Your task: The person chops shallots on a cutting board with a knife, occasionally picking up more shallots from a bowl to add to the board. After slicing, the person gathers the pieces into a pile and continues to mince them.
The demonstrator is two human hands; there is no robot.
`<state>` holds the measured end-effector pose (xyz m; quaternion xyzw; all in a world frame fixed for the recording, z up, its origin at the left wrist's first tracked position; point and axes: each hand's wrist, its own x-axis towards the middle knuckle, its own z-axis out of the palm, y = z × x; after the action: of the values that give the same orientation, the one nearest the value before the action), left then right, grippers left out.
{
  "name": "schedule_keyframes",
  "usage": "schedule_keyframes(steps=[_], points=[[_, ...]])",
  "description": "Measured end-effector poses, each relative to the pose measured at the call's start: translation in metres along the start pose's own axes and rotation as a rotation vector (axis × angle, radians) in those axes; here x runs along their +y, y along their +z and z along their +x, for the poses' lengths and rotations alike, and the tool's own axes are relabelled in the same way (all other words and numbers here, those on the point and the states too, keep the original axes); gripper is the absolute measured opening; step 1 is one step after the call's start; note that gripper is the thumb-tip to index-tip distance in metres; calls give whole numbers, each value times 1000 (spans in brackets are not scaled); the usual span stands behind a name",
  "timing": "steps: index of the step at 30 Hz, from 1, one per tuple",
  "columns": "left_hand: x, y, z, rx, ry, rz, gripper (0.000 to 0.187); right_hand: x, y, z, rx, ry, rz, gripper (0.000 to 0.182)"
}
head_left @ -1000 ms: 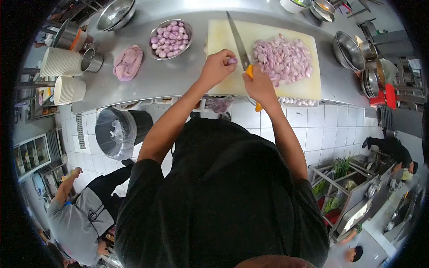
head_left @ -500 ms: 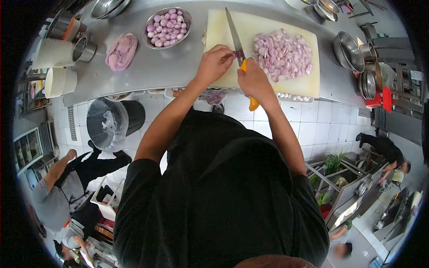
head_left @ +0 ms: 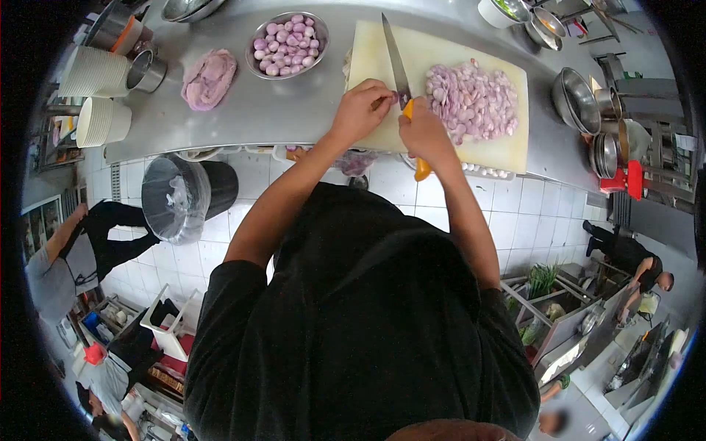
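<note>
My right hand (head_left: 425,136) is wrapped round the yellow handle of a long knife (head_left: 396,59), whose blade points away from me over the cutting board (head_left: 371,55). My left hand (head_left: 362,110) pinches a small shallot (head_left: 393,96) close against the blade near the handle. To the right, a broad heap of sliced shallots (head_left: 472,103) covers much of the board. Left of the board stands a metal bowl (head_left: 250,60) of whole peeled shallots (head_left: 285,45). How far the blade has cut into the held shallot cannot be seen.
A pinkish bundle (head_left: 209,79) lies on the steel table (head_left: 272,110). Stacked white containers (head_left: 101,122) stand at the left end, metal bowls (head_left: 576,101) at the right. Below the table is a lined black bin (head_left: 176,198). Other people (head_left: 632,257) stand on both sides behind.
The view has shifted slightly, moving the table's contents a little rightward. My hands keep nearly the same place at the knife. The person at the left has moved farther toward the edge.
</note>
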<state>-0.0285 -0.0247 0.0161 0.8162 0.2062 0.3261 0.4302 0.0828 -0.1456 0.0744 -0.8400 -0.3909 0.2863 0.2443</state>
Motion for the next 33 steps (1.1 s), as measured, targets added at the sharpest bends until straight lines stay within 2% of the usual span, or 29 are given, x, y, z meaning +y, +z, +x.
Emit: schedule_keyframes(steps=[3, 6, 10, 12, 18, 21, 24, 27, 30, 33], points=[[0, 0, 1, -12, -7, -1, 13, -34, -31, -18, -131, 125, 54, 29], [-6, 4, 1, 12, 16, 13, 12, 28, 33, 10, 180, -192, -205, 29], [-3, 3, -4, -9, 0, 47, 17, 18, 19, 8, 50, -3, 8, 28], [-1, 6, 0, 18, 84, 135, 20, 23, 11, 6, 32, 1, 57, 31], [-1, 6, 5, -9, 99, 226, 25, 38, 4, -5, 15, 27, 72, 33], [-1, 1, 8, -86, 183, 217, 32, 39, 3, -9, 23, 29, 68, 33], [1, 2, 9, -200, 182, 209, 30, 39, 6, -9, 54, 2, 21, 31], [1, 7, 5, -76, 212, 213, 27, 35, 6, -13, 101, -43, -38, 32], [8, 8, -2, 43, 108, 158, 23, 22, -2, -25, 93, -46, -16, 32], [8, 5, 1, 39, -83, 3, 18, 6, -10, -34, 68, -8, 12, 32]])
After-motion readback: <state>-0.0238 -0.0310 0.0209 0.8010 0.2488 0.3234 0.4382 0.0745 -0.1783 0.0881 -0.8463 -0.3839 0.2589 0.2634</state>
